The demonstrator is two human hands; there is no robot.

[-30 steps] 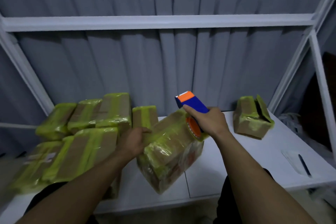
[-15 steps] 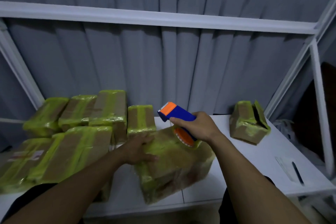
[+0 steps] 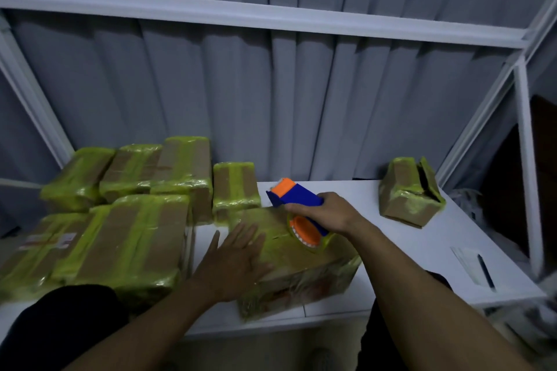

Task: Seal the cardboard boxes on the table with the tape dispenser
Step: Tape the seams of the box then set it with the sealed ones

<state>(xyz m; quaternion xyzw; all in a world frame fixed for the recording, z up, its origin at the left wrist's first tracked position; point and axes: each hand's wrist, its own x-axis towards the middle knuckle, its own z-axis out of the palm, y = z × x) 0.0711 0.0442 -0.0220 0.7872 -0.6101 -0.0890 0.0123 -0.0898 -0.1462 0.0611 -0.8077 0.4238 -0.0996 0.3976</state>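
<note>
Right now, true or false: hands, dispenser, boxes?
1. The right hand grips the dispenser. True.
2. The left hand lifts the box off the table. False: it lies flat on the box, fingers straight, and the box rests on the table.
3. A lone box stands apart at the right. True.
4. The dispenser is red and green. False: blue and orange.

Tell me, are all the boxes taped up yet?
Not quite. The pile of boxes on the left looks taped. The left hand presses flat on the front box while the right hand grips the tape dispenser on its top. The small box at the far right shows an open flap, so it likely comes next.
</note>
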